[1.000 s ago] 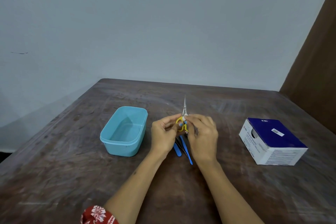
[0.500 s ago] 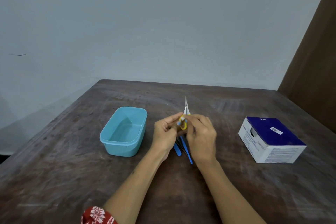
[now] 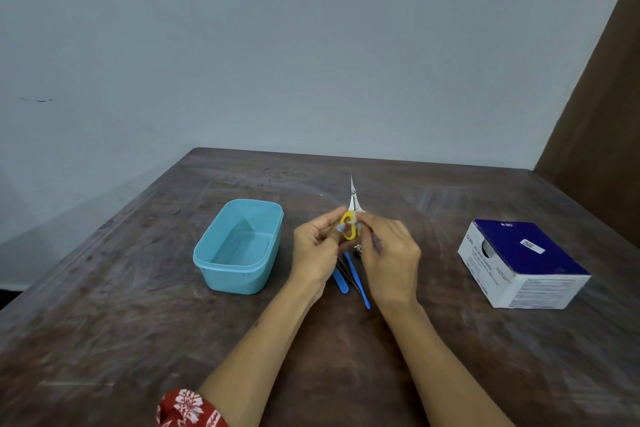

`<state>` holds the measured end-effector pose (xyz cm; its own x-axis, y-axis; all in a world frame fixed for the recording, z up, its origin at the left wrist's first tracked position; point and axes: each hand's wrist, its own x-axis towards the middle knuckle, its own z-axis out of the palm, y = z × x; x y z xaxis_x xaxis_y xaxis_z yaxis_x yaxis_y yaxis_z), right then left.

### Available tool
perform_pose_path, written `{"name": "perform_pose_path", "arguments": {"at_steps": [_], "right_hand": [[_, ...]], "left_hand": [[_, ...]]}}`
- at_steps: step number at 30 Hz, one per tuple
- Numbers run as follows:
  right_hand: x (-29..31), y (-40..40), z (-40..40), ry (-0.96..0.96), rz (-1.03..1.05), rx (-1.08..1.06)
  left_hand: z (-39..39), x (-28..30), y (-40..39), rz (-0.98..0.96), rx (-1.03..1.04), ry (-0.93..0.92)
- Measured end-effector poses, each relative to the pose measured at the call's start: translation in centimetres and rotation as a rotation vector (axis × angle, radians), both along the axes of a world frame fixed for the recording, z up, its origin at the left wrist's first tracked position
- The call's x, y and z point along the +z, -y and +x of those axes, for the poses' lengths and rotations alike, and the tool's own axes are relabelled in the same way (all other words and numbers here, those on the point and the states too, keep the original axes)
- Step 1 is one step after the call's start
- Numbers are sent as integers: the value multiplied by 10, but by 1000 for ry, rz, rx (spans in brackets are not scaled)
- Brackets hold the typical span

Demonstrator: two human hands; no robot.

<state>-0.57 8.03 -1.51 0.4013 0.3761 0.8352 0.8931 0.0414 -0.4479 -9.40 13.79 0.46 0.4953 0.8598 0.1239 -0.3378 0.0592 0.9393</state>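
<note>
Small scissors (image 3: 352, 204) with yellow handle loops and thin steel blades point up and away from me over the middle of the table. My left hand (image 3: 317, 246) and my right hand (image 3: 389, 260) both pinch the scissors at the handles, fingertips meeting around the yellow loops. Under my hands lie several slim blue-handled tools (image 3: 356, 279) on the tabletop, partly hidden by my fingers.
An empty light blue plastic tub (image 3: 239, 246) stands left of my hands. A white and dark blue cardboard box (image 3: 523, 263) sits at the right. The worn brown wooden table (image 3: 121, 322) meets a pale wall behind and a brown panel at the far right.
My hands stay together on the scissors; the fingers have shifted slightly on the yellow loops. The view has drifted a little, nothing else has moved.
</note>
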Motion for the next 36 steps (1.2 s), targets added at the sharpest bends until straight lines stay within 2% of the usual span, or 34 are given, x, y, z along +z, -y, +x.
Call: {"name": "perform_pose_path", "arguments": {"at_steps": [4, 10, 16, 21, 27, 36], "right_hand": [[0, 0, -2, -4, -15, 61], [0, -2, 2, -58, 46, 12], [-1, 0, -1, 32, -6, 89], [-4, 0, -2, -16, -43, 129], [1, 1, 1, -125, 86, 110], [-3, -1, -3, -85, -50, 124]], "left_hand": [[-1, 0, -1, -3, -5, 0], [1, 0, 3, 19, -72, -50], [-1, -1, 1, 3, -16, -20], [-1, -1, 0, -25, -17, 12], [-1, 2, 8, 17, -145, -25], [-3, 4, -2, -28, -23, 21]]}}
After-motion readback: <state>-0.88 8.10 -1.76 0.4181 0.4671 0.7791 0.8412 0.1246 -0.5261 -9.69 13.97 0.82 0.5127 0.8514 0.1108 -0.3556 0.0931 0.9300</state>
